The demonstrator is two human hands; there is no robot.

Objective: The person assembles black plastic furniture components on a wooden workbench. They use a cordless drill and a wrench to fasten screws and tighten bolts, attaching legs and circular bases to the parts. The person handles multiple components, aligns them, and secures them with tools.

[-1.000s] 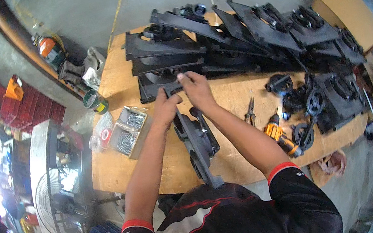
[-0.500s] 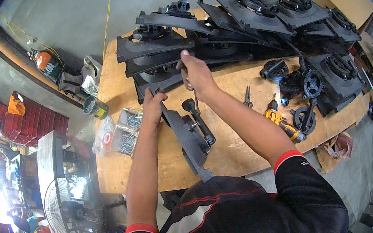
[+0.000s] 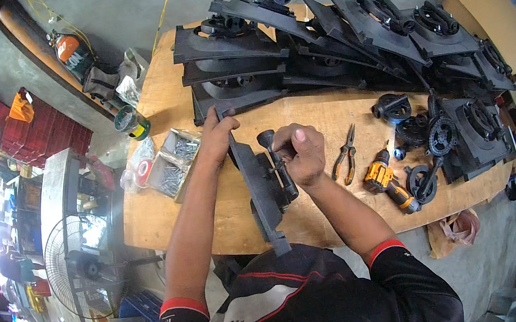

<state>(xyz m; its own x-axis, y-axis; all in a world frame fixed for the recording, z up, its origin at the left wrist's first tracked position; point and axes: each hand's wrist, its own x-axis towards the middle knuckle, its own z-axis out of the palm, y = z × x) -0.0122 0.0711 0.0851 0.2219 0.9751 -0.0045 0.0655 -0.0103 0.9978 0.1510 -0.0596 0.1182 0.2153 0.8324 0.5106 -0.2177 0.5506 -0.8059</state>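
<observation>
A long black plastic panel (image 3: 262, 193) stands on its edge on the wooden table (image 3: 323, 113), running from the far stack toward my body. My left hand (image 3: 218, 133) grips the panel's far top end. My right hand (image 3: 301, 153) is closed around a black cylindrical fitting (image 3: 276, 158) that is mounted on the panel's right side. Both forearms come up from the lower edge.
Stacks of black panels (image 3: 333, 40) fill the table's far side and right end. Pliers (image 3: 345, 156), an orange cordless drill (image 3: 387, 180) and black wheels (image 3: 427, 135) lie to the right. Boxes of screws (image 3: 174, 165) and a green can (image 3: 131, 122) sit left. A fan (image 3: 80, 249) stands below left.
My right hand has come back from the far stack and closed on the fitting at the panel's side. My left hand stays at the panel's far end.
</observation>
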